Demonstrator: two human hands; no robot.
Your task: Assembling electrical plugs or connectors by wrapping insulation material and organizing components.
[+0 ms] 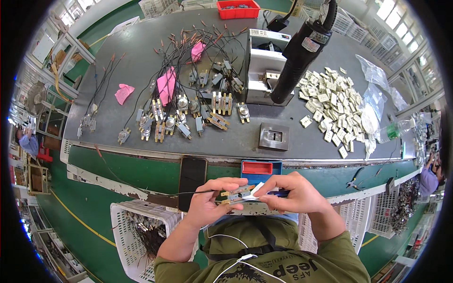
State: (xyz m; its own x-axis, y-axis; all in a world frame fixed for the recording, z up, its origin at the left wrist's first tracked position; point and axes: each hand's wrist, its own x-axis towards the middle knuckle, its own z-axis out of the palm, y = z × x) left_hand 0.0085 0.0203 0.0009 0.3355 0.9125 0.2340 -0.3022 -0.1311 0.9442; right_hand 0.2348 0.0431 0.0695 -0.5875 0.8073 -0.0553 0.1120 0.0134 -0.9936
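Note:
My left hand grips a small beige and brass switch part with black wires trailing off to the left. My right hand holds a dark blue tool and a white slip of paper against that part's right end. Both hands are close to my chest, below the bench edge. Many similar wired parts lie spread over the grey bench top.
A pile of small white plastic pieces lies at the right of the bench. A black hanging power tool reaches down to a grey fixture box. Pink paper slips, a red tray, a white basket and a black phone are nearby.

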